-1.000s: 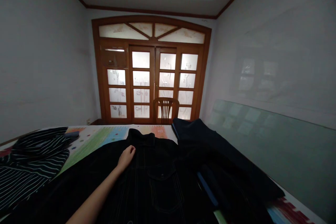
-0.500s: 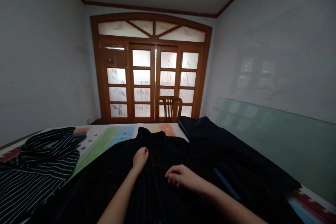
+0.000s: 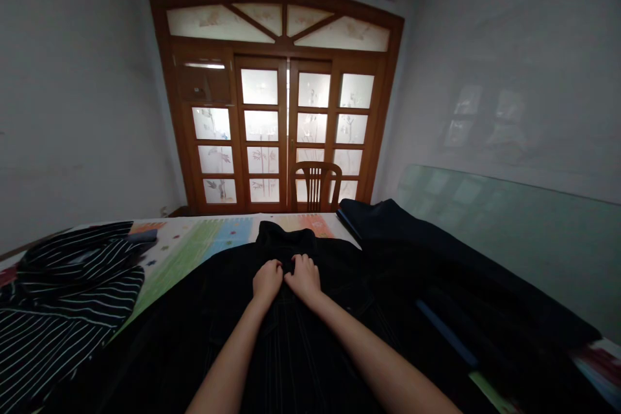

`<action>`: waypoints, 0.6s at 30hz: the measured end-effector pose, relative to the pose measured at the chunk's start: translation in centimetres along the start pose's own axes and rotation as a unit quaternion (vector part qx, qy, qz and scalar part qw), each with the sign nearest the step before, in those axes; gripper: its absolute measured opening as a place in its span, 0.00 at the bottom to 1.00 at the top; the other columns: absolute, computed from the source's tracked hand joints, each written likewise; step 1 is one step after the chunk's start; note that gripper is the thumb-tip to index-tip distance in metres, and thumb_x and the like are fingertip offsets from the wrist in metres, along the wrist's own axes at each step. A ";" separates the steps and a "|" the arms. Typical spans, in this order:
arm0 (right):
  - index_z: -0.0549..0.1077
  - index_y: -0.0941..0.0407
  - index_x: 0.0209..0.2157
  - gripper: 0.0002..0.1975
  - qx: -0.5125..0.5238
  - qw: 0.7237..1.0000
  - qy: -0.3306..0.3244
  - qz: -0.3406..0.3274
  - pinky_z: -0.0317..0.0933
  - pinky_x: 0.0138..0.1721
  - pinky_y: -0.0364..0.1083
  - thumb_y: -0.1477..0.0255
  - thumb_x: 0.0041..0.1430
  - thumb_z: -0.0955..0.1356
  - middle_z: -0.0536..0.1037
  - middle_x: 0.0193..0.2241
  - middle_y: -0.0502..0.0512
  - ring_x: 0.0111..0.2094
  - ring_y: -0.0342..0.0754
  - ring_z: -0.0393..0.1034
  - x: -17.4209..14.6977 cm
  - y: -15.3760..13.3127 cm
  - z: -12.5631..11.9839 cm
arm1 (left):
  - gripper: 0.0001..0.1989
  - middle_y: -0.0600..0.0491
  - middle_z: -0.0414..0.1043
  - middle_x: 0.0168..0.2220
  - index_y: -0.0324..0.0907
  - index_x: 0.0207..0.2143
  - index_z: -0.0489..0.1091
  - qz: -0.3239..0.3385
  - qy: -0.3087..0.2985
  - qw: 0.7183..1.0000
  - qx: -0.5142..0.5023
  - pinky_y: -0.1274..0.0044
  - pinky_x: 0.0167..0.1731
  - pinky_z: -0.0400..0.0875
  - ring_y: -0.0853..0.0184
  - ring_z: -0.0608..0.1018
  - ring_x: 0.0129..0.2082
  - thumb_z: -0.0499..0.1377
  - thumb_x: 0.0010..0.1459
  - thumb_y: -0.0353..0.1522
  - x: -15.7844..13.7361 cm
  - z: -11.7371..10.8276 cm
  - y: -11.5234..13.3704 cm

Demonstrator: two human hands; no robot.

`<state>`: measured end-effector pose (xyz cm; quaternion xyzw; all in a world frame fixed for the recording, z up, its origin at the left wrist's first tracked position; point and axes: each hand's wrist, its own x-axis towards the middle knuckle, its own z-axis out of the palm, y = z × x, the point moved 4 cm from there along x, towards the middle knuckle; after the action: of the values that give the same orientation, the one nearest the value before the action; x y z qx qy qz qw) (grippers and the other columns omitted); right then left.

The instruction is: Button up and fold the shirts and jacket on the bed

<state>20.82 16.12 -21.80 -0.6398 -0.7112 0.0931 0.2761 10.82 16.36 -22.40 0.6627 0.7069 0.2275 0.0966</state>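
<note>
Black denim jacket point(image 3: 291, 369) lay front up, its collar point(image 3: 284, 236) at the far end, pale stitching faintly visible down the front. Both hands were on it, on the upper front just short of the collar, near the midline.

Left hand point(image 3: 268, 281): back uppermost, fingers curled under, largely closed, touching the jacket just left of its midline. Right hand point(image 3: 303, 277): fingers bent, partly closed, fingertips on the jacket just right of its midline. Hands close together, side by side; most of the jacket extended nearer than the hands and out to either side of them. Could not tell whether either hand had hold of fabric: cloth very dark, fingertips partly hidden.

Left of the jacket: black-and-white striped garment point(image 3: 82, 297), loosely bunched. Right of the jacket and beyond its shoulder: dark navy cloth point(image 3: 412, 229), laid flat; boundary between the two hard to make out. Narrow blue strip point(image 3: 446, 333) on the jacket's right side. Beneath the jacket: multicoloured patterned cloth point(image 3: 191, 249). Beyond the jacket: wooden chair point(image 3: 316, 166), then wood-framed glazed doors point(image 3: 285, 136).
</note>
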 end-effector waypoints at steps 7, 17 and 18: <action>0.66 0.61 0.40 0.18 0.025 0.999 -0.012 -0.025 0.53 0.41 0.48 0.81 0.45 0.59 0.68 0.38 0.61 0.43 0.53 0.59 0.4 1.2 0.3 | 0.13 0.51 0.69 0.39 0.43 0.36 0.67 0.005 -0.003 1.000 0.016 0.77 0.32 0.63 0.64 0.71 0.38 0.45 0.52 0.30 0.0 0.0 0.2; 0.67 0.57 0.38 0.17 0.158 0.986 -0.039 -0.024 0.57 0.39 0.44 0.81 0.43 0.60 0.72 0.36 0.53 0.38 0.46 0.65 2.1 3.4 1.7 | 0.13 0.52 0.69 0.39 0.43 0.36 0.66 0.003 -0.003 0.999 0.034 0.77 0.32 0.64 0.65 0.71 0.38 0.45 0.52 0.31 -0.1 0.1 0.4; 0.67 0.56 0.37 0.17 0.170 0.984 -0.039 -0.025 0.57 0.39 0.44 0.81 0.43 0.60 0.72 0.36 0.52 0.37 0.46 0.65 2.3 3.6 1.8 | 0.13 0.53 0.70 0.39 0.44 0.36 0.66 0.003 -0.003 0.999 0.035 0.77 0.32 0.64 0.65 0.71 0.38 0.45 0.52 0.31 -0.1 0.2 0.4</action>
<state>22.91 19.26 -24.38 -0.5615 -0.7112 0.2303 0.3549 11.21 16.29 -22.39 0.6688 0.7118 0.2009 0.0749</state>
